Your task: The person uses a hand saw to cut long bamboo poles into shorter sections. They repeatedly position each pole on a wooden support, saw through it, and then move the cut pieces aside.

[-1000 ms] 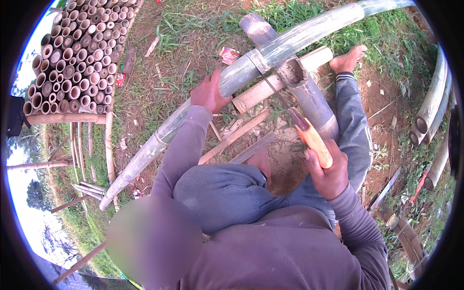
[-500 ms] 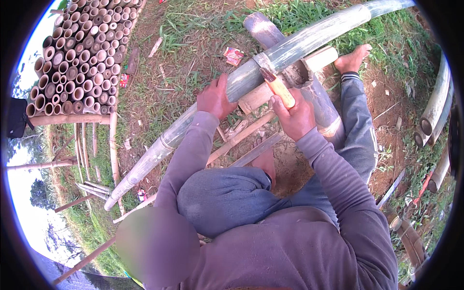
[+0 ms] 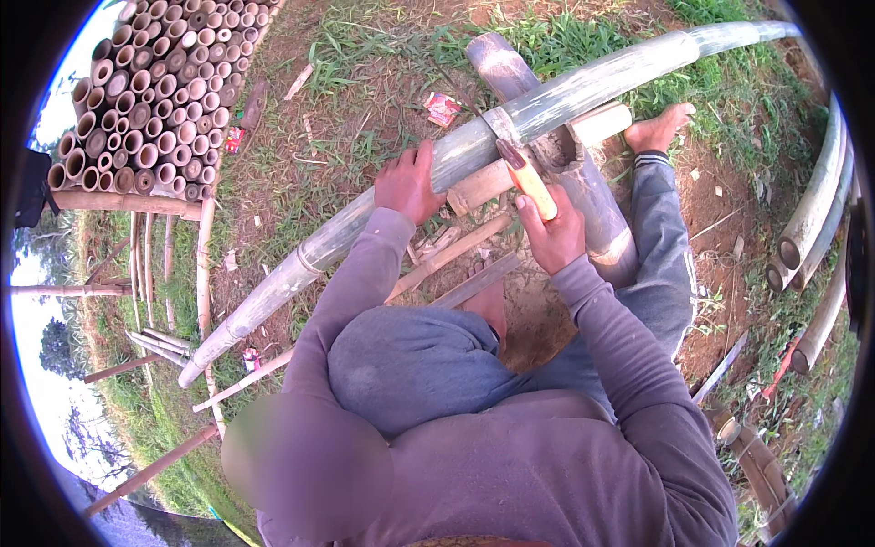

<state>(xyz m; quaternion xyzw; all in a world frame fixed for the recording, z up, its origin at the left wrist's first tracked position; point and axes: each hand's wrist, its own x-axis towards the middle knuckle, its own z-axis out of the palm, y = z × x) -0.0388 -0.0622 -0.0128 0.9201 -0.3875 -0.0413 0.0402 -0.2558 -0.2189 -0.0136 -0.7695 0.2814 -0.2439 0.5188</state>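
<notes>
A long green-grey bamboo pole (image 3: 342, 239) runs slantwise from the lower left to the upper right. My left hand (image 3: 408, 185) is wrapped round it, left of a pale ring at a joint. My right hand (image 3: 554, 230) is closed on a wooden-handled tool (image 3: 535, 190). The tool's dark reddish-brown end points up-left and meets or overlaps the pole near that ring; its exact kind cannot be told. Under the pole lies a thick bamboo log (image 3: 609, 239) with a hollow cut into it, and a shorter pale bamboo piece (image 3: 480, 187) passes crosswise through there.
Cut bamboo tubes (image 3: 150, 100) are stacked on a bamboo rack at the upper left. More bamboo poles (image 3: 814, 196) lie at the right, with a long blade (image 3: 720, 366) on the ground nearby. Thin bamboo strips (image 3: 448, 260) lie by my feet. A red wrapper (image 3: 442, 108) sits in the grass.
The view has shifted slightly. The tool in my right hand has tilted a little, its handle still gripped. My left hand keeps its hold on the pole.
</notes>
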